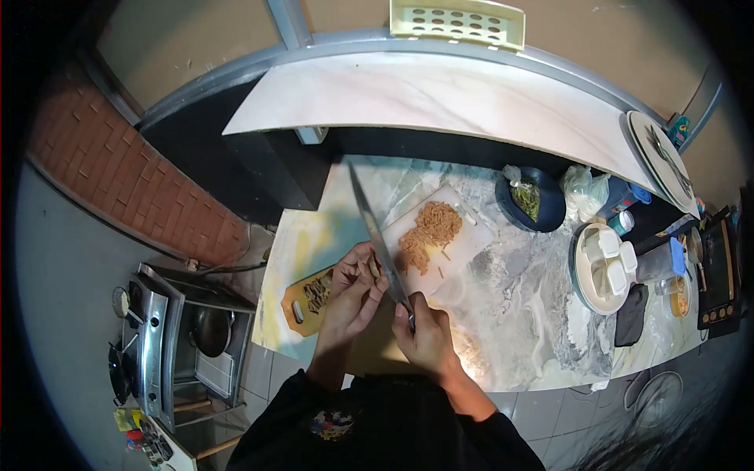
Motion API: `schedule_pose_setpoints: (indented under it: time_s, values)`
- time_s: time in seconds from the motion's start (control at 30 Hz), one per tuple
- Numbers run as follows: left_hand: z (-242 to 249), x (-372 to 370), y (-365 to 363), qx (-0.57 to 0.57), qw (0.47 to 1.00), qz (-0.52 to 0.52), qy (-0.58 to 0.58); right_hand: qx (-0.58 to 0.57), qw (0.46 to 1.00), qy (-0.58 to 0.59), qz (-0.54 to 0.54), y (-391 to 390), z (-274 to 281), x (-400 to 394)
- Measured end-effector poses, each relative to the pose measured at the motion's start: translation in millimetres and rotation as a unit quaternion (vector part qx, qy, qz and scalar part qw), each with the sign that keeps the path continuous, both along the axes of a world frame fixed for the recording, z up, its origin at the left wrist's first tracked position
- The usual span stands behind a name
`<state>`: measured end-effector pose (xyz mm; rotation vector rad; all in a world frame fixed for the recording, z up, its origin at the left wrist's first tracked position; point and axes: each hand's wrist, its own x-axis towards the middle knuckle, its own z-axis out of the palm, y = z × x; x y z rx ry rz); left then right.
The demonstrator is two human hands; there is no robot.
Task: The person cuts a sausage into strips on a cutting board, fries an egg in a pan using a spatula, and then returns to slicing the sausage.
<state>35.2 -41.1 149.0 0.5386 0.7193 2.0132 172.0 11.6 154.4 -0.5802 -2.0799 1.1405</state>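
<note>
My right hand [424,334] is closed around the handle of a long kitchen knife [371,213], its blade pointing away and up to the left. My left hand [355,286] pinches a small brownish piece of food [374,268] beside the blade; its exact kind is too small to tell. Beyond the knife lies a white cutting board [471,239] with piles of shredded brown food [436,225]. Left of my left hand, partly covered by it, is a wooden board [295,320] bearing dark sliced strips [317,293].
A dark blue bowl [554,216] with a bag of greens stands at the back, beside a plastic bag [585,192]. Rightward are a plate with white lidded containers [611,263] and a black cloth [631,315]. A shelf [440,94] overhangs the counter. A stove [157,337] stands left.
</note>
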Motion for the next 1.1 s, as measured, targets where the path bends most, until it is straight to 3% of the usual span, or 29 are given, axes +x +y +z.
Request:
schedule_pose_setpoints:
  time_s: [0.17, 0.37, 0.47, 0.97, 1.1]
  values:
    - [15.4, 17.8, -7.2, 0.059, 0.998, -0.025, -0.011, 0.128, 0.991, 0.024, 0.010, -2.6, 18.9, 7.4]
    - [28.9, 28.5, -15.6, 0.076, 0.997, -0.025, 0.004, 0.165, 0.986, 0.040, 0.004, -9.8, 23.0, 16.2]
    - [33.6, 35.2, -19.4, 0.102, 0.993, -0.038, -0.046, 0.180, 0.983, 0.045, -0.007, -14.5, 28.7, 20.6]
    - [37.7, 46.9, -18.3, 0.129, 0.991, -0.005, 0.030, 0.179, 0.982, 0.054, -0.028, -20.1, 30.8, 27.3]
    - [42.7, 49.5, -17.5, 0.098, 0.992, 0.050, 0.055, 0.163, 0.985, 0.051, -0.012, -21.8, 26.1, 25.2]
